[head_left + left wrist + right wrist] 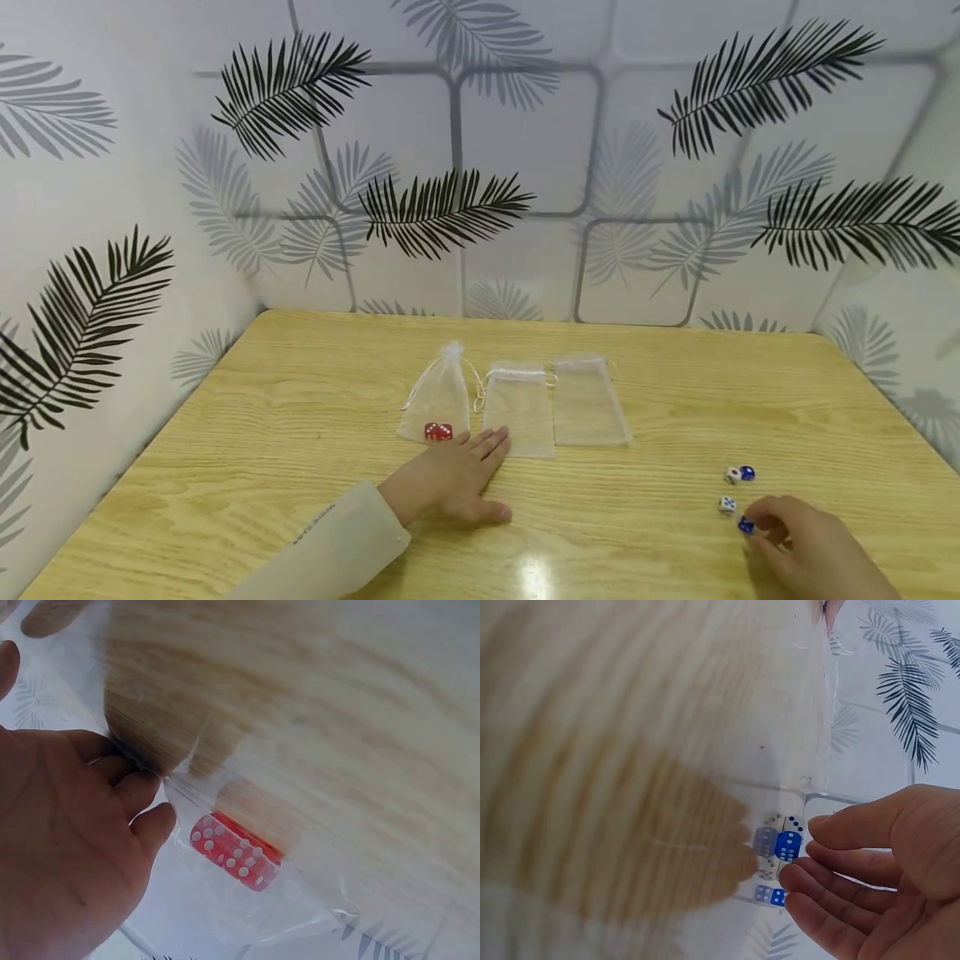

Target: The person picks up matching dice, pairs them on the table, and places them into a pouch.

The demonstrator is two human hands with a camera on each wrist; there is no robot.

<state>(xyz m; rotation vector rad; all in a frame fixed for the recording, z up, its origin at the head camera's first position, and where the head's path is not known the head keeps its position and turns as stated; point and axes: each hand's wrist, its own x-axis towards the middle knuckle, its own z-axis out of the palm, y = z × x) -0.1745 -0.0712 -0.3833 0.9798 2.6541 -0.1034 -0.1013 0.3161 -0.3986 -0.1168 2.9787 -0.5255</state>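
Note:
My left hand (461,479) lies palm down on the table, its fingertips touching the lower edge of the middle white mesh drawstring bag (519,412). Left of it stands a drawn-up mesh bag (442,400) with red dice (438,431) inside, seen close in the left wrist view. A third mesh bag (591,402) lies flat on the right. At the right, my right hand (813,542) has its thumb and fingers parted beside a blue die (746,525). In the right wrist view this blue die (787,846) sits just beyond the fingertips.
Near the right hand are a white die (727,505), another white die with a red dot (732,475) and a second blue die (747,473). The wooden table (300,367) meets a leaf-patterned wall (525,150) at the back.

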